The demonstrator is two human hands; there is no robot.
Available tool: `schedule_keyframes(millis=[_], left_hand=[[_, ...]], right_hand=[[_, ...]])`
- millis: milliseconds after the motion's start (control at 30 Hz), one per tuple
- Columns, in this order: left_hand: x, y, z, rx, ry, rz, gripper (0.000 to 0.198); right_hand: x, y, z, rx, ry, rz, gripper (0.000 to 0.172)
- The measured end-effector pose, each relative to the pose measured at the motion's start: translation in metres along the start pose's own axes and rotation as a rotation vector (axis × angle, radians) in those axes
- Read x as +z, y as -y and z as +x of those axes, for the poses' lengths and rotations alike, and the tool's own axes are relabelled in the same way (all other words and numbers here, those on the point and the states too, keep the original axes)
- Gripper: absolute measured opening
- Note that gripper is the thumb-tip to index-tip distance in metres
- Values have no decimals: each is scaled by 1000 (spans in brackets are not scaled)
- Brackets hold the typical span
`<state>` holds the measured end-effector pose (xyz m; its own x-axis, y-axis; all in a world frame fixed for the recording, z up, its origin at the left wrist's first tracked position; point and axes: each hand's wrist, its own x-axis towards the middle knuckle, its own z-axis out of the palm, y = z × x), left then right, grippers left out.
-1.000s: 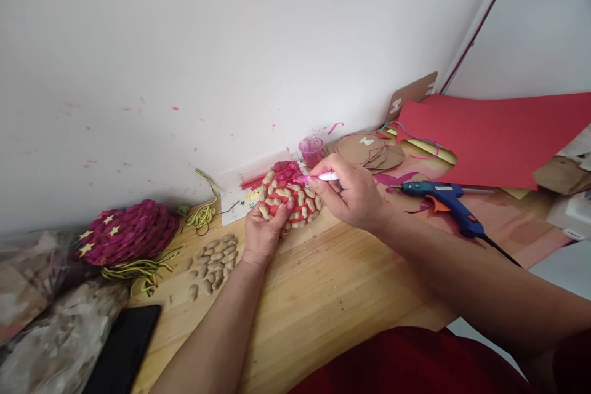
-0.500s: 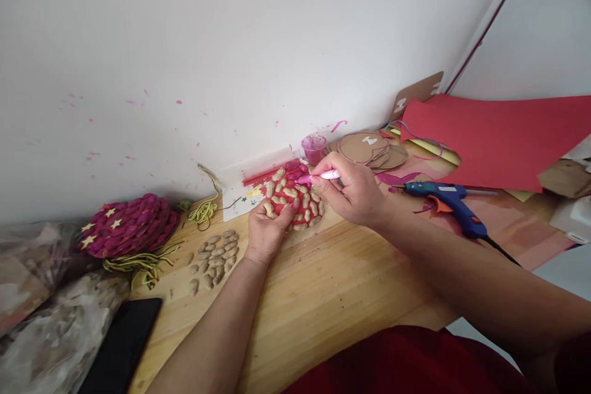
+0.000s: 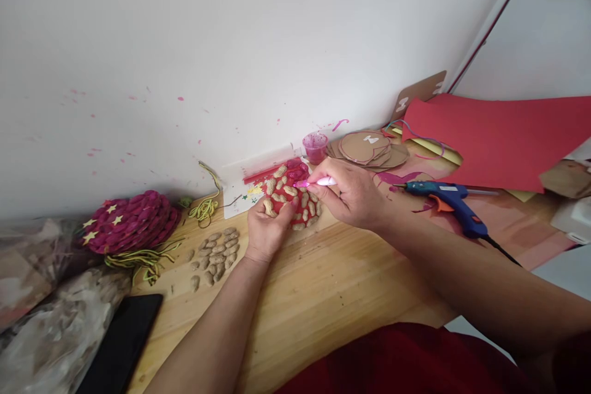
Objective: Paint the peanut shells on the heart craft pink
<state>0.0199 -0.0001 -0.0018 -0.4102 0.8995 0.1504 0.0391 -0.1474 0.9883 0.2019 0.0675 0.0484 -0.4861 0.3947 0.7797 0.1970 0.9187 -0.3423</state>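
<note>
My left hand (image 3: 270,231) grips the near-left edge of a red disc (image 3: 298,218) with peanuts stuck over it, thumb on top. Several peanuts at its far edge are coated in wet magenta paint (image 3: 298,170); the others keep their tan shells. In my right hand (image 3: 351,194) is a paintbrush (image 3: 325,181) with a white handle, pinched between thumb and fingers. Its pink tip touches or hovers just over the peanuts; I cannot tell which. A clear cup of pink paint (image 3: 315,148) stands behind the disc, against the wall.
Loose peanuts (image 3: 217,254) lie left of my left hand. Beyond them sit stacked magenta peanut discs (image 3: 132,221) with stars, a black phone (image 3: 122,341) and plastic bags (image 3: 64,332). To the right are cardboard circles (image 3: 364,146), a blue glue gun (image 3: 455,197) and red sheet (image 3: 503,135).
My right hand and the paintbrush have shifted slightly left and toward me over the peanuts. My left hand keeps its hold on the disc.
</note>
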Motion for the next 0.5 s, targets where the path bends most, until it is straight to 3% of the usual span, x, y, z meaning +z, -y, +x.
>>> schedule_keyframes(millis=[500], left_hand=[[-1, 4, 0, -38, 4, -8, 33]], right_hand=[[-1, -1, 0, -4, 30, -20, 5]])
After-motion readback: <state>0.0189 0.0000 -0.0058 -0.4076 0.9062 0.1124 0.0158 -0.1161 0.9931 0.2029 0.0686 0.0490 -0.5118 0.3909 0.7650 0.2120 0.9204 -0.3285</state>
